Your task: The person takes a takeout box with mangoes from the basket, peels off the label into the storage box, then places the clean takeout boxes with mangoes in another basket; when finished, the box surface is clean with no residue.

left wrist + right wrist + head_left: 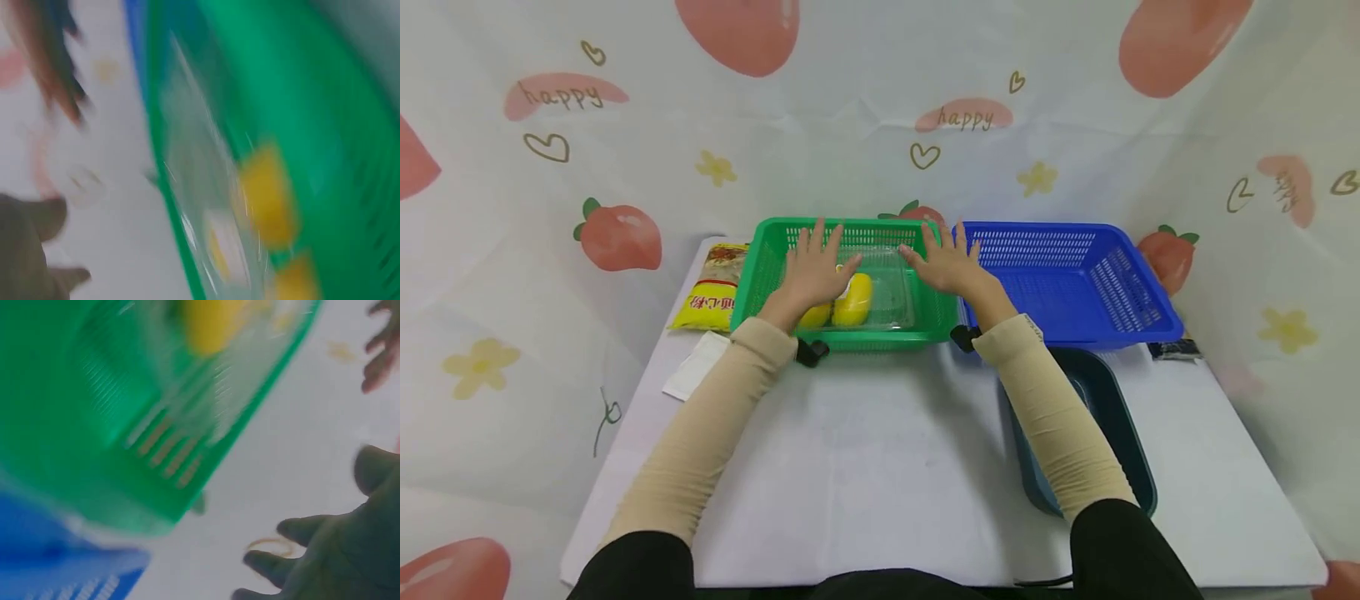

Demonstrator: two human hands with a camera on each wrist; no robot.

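Both hands are raised over the green basket (880, 337), fingers spread and nothing held. My left hand (812, 271) is above its left half, near two yellow rounded items (853, 300). Above the right side, beside the blue basket, is my right hand (949, 267). A clear plastic box (891, 287) lies inside the green basket, overlapping the yellow items in this view. Blurred in the left wrist view, the box (194, 137) shows a whitish label. The right wrist view has the thumb and fingers of the right hand (344, 537) stretched apart.
A blue basket (1052, 292) stands right of the green one. In front of it, a dark teal tub (1123, 417) sits partly under the right forearm. On the left lie a yellow food packet (711, 292) and a white sheet (696, 367). A dark packet (1176, 348) is at the right.
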